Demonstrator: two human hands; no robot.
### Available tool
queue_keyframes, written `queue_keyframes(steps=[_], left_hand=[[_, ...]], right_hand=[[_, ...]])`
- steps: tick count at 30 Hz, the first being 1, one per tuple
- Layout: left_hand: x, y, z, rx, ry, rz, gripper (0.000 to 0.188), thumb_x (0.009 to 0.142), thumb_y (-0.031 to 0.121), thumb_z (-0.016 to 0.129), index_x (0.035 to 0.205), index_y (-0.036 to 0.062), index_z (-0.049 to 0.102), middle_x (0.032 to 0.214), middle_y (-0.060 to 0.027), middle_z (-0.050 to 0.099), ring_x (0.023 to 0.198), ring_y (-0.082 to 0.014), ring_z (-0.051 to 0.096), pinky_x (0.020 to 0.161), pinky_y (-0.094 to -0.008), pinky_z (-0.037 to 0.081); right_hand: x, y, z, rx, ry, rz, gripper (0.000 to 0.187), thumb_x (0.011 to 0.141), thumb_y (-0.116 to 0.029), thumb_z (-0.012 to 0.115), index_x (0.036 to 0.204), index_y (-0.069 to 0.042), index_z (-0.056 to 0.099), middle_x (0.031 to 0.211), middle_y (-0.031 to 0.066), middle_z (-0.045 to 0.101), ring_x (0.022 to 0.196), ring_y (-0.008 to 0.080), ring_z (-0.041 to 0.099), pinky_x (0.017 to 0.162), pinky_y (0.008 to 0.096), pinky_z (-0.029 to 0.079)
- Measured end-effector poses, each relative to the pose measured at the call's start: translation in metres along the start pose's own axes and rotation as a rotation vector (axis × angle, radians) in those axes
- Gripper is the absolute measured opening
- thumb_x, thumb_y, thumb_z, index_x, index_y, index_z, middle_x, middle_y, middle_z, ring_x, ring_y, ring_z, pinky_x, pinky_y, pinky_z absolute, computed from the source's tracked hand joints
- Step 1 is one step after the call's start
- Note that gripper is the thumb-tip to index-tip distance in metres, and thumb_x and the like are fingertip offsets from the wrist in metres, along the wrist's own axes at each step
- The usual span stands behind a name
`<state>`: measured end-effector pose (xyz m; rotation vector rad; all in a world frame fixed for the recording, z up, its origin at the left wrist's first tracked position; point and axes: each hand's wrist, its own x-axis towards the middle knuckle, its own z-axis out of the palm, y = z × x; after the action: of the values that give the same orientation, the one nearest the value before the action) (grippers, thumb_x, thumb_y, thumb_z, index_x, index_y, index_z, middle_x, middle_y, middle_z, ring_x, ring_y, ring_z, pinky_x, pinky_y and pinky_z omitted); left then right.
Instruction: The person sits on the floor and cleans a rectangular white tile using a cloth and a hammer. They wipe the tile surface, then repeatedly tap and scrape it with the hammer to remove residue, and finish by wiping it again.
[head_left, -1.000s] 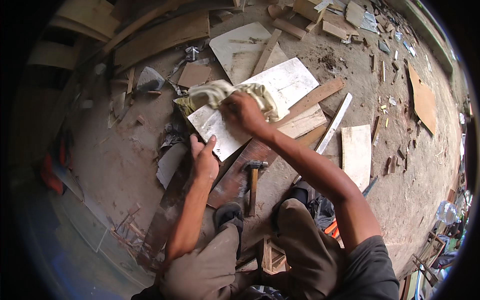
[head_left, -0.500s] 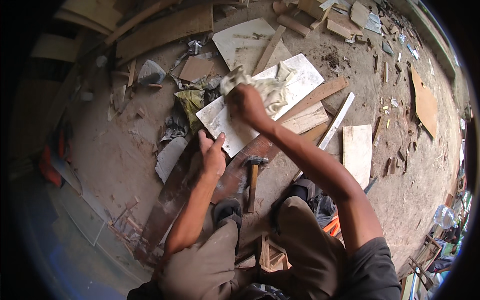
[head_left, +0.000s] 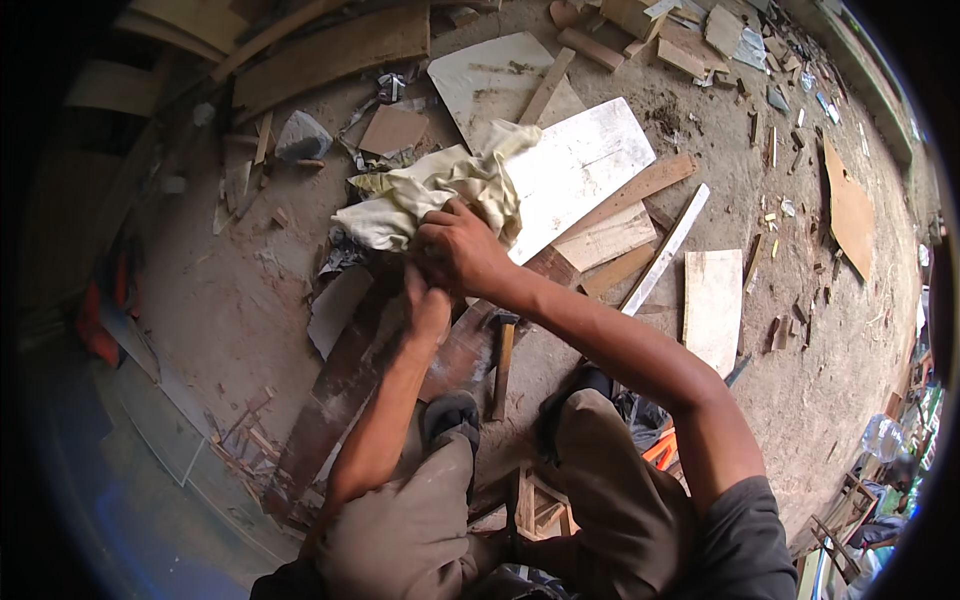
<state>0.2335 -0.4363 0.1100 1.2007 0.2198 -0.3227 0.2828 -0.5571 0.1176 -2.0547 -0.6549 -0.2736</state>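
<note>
A cream, crumpled cloth [head_left: 450, 185] is bunched in my right hand [head_left: 462, 250], whose fingers are closed on it. The cloth covers the near left part of a long white board [head_left: 585, 170], and one end of it hangs past the board's edge. At the board's near left corner my left hand [head_left: 428, 308] grips the edge, close below my right hand. Its fingertips are blurred and partly covered by the right hand. A hammer [head_left: 504, 370] with a wooden handle lies just right of a dark reddish-brown plank [head_left: 455, 365], near my left foot.
Wood offcuts [head_left: 605, 235] and a narrow white strip [head_left: 665, 250] lie right of the white board. A pale panel [head_left: 714, 310] lies farther right. Behind are a stained white sheet [head_left: 490, 85] and a wide plank [head_left: 335, 65]. Glass-like panes [head_left: 165, 425] stand at lower left.
My right hand has drawn the cloth left and toward me, down to the board's near left corner beside my left hand. More of the board's right part shows, and the board has shifted slightly.
</note>
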Motion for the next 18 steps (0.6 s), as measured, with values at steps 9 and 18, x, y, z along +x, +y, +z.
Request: queue_keyframes(steps=[9, 18], left_hand=[[0.002, 0.002, -0.001, -0.142, -0.037, -0.031, 0.042, 0.088, -0.005, 0.059, 0.123, 0.0044, 0.038, 0.124, -0.0148, 0.053, 0.114, -0.0233, 0.055, 0.096, -0.0392, 0.048], [0.01, 0.005, -0.018, -0.059, -0.104, -0.062, 0.052, 0.086, -0.003, 0.06, 0.133, 0.0019, 0.037, 0.13, -0.0151, 0.053, 0.12, -0.0238, 0.052, 0.103, -0.0374, 0.041]], right_hand=[[-0.051, 0.129, -0.051, -0.266, 0.38, 0.359, 0.009, 0.085, -0.014, 0.072, 0.091, -0.01, 0.069, 0.09, 0.0106, 0.068, 0.085, 0.0219, 0.059, 0.084, 0.0364, 0.045], [-0.089, 0.172, -0.144, -0.229, 0.685, 0.769, 0.03, 0.096, -0.026, 0.062, 0.106, 0.002, 0.066, 0.09, 0.0153, 0.07, 0.078, 0.0206, 0.068, 0.067, 0.0345, 0.055]])
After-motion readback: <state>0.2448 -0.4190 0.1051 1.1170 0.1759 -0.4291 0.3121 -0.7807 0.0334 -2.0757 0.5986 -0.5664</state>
